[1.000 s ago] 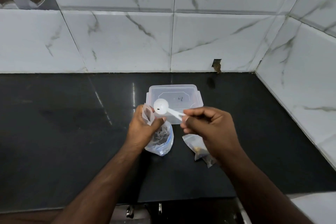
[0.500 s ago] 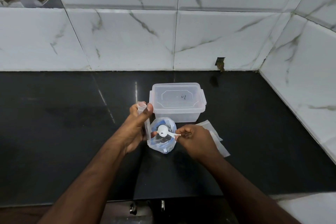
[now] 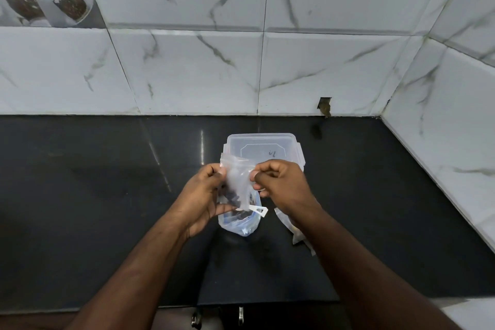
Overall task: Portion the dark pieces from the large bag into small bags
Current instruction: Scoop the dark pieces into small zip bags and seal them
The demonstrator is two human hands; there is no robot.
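Observation:
A small clear zip bag [image 3: 236, 179] with dark pieces at its bottom is held upright between my hands. My left hand [image 3: 204, 195] pinches its left top edge. My right hand [image 3: 278, 182] pinches its right top edge. Below it stands the large clear bag [image 3: 241, 224] with a blue zip strip, open, with dark pieces inside. A white plastic scoop's handle [image 3: 259, 210] sticks out of the large bag to the right; its bowl is hidden.
A clear lidded plastic box [image 3: 267, 146] sits just behind the hands on the black counter [image 3: 93, 195]. More small bags [image 3: 293, 230] lie at the right, partly under my right forearm. Marble-tiled walls close the back and the right side.
My right hand has let go of the white scoop, which now rests in the large bag, and has taken the small bag's right top edge. The small bag is raised between both hands.

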